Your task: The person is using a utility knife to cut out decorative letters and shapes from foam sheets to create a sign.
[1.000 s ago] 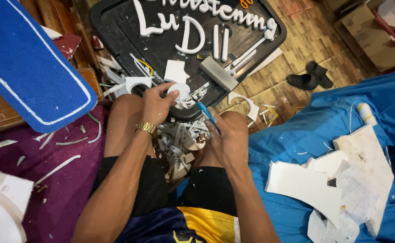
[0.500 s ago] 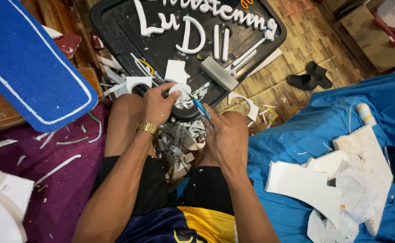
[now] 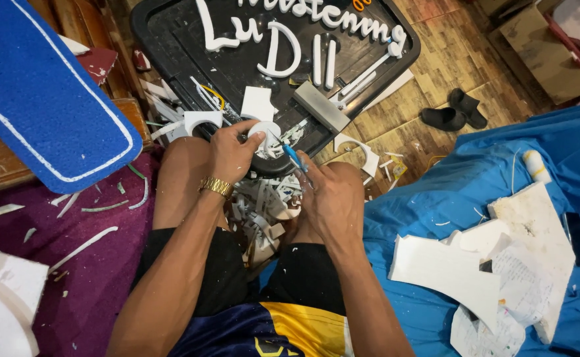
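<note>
A small round white foam piece [image 3: 264, 131] sits pinched in the left hand [image 3: 232, 151] over the knees, so scraps drop onto the white offcut pile [image 3: 263, 211]. The right hand [image 3: 329, 198] is clenched on a blue-handled craft knife [image 3: 294, 157], its tip angled at the piece's edge, before the black tray [image 3: 171, 39].

Head view, steeply down, close over lap

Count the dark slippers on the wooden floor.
2. The slippers lie side by side on the wooden floor right of the black tray: one nearer the tray, the other just beyond it. No others show.
</note>
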